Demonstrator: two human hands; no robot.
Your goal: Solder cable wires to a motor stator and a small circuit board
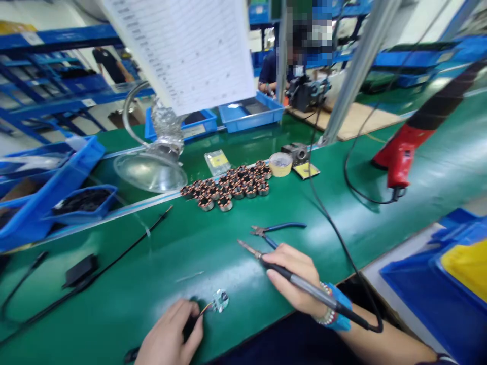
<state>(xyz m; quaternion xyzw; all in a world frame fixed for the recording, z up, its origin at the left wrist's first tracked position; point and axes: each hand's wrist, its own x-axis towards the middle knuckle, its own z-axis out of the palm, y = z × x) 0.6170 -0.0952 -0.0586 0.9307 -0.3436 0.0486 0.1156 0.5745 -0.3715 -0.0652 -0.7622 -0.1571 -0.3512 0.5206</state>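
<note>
In the head view my right hand (299, 279) is closed around the dark handle of a soldering iron (292, 279), its bare tip pointing up and left over the green mat. Just beyond that tip lie blue-handled cutting pliers (281, 228). My left hand (175, 329), at the bottom, pinches thin coloured wires (206, 307) that run to a small round circuit board (220, 300) on the mat. Something dark sits between its thumb and fingers, mostly hidden. Farther back, several copper-wound motor stators (232, 185) stand clustered together.
A tape roll (280, 165) and a soldering stand (296, 151) are behind the stators. A red heat gun (399, 152) lies at right. At left are blue bins (81, 203), a black cable (125, 248) and a fume funnel (150, 170). A paper sheet (190, 50) hangs above. Another person (270, 71) sits opposite.
</note>
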